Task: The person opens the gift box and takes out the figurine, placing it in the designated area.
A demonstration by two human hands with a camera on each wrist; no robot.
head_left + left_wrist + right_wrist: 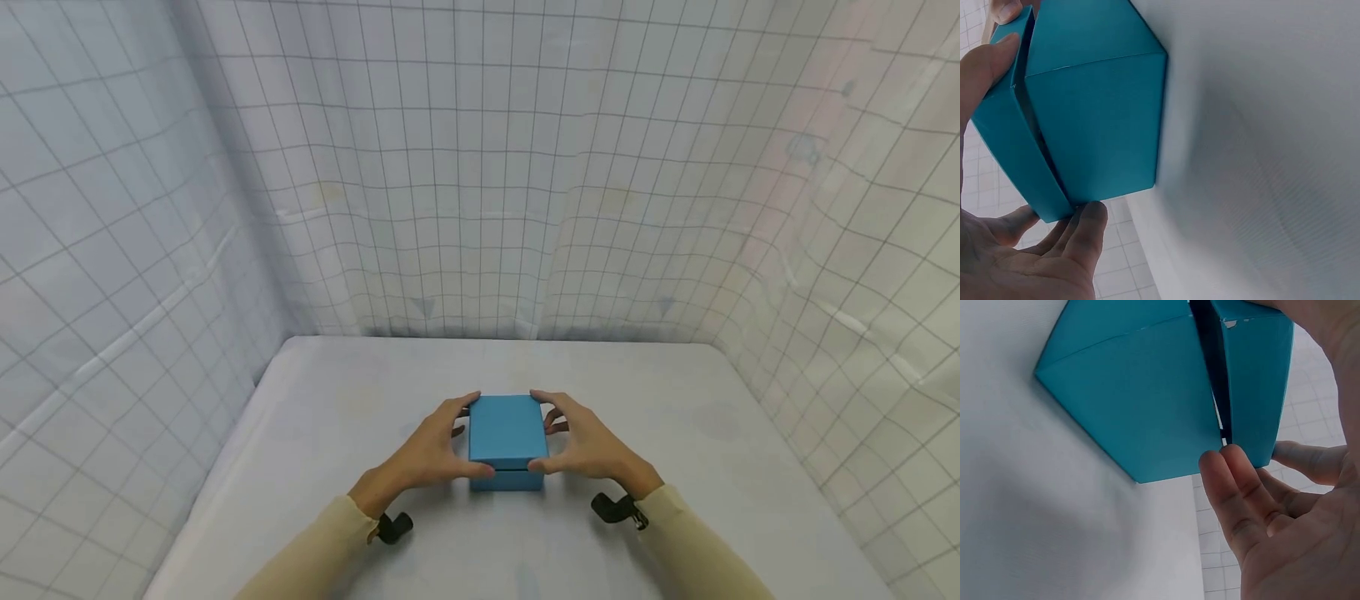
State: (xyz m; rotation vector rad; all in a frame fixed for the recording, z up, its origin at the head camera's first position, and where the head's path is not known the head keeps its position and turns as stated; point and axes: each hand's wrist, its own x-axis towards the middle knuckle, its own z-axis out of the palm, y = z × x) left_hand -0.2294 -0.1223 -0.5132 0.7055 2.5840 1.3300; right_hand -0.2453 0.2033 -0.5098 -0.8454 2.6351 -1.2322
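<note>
A blue box stands on the white table, its lid (507, 427) over its base (507, 482). My left hand (429, 450) grips the lid's left side, thumb on the near edge and fingers at the far corner. On the other side my right hand (592, 443) holds the lid the same way. A dark gap separates the lid (1011, 140) from the base (1099, 125) in the left wrist view. The right wrist view shows the lid (1259, 394) slightly tilted off the base (1129, 406), with fingertips by the gap. The box's inside is hidden.
The white-covered table (360, 375) extends around the box on all sides. White sheets with a dark grid (480, 167) hang behind it and along the left and right. A dark strap device (393, 527) is on the left wrist, another (615, 507) on the right.
</note>
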